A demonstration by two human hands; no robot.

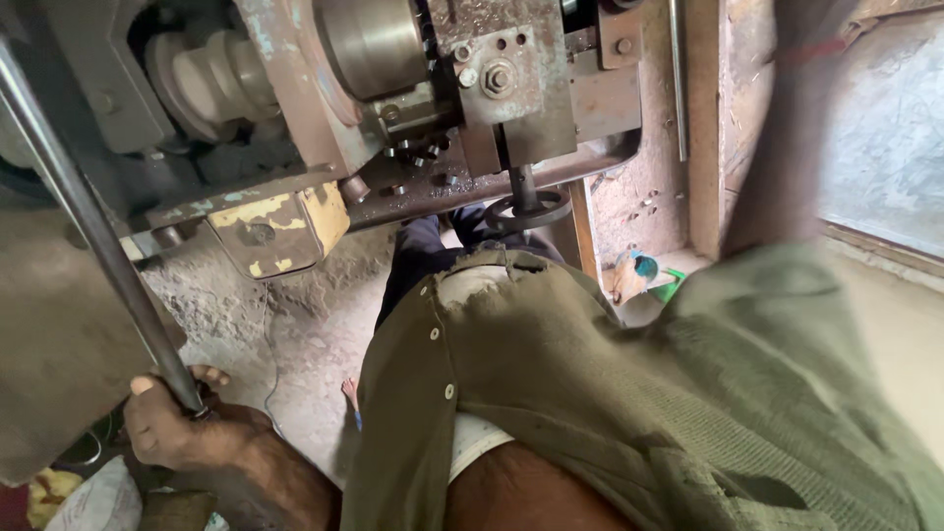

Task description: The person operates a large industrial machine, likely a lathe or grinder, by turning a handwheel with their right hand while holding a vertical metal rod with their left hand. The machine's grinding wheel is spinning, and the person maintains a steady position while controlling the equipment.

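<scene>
My left hand is at the lower left, its fingers wrapped around the low end of a long grey metal lever bar that slants up to the top left corner. My right arm, in an olive sleeve, reaches up at the right. Only the blurred base of my right hand shows above a red wrist thread, and its fingers are cut off by the top edge. Ahead stands a worn metal press. Its dark punch points down into a metal ring on the press bed.
A stepped pulley and a chipped yellow housing sit on the machine's left side. Below is a rough dusty floor with a bare foot on it. A brown wall and window ledge lie to the right. Small coloured items rest by the wall.
</scene>
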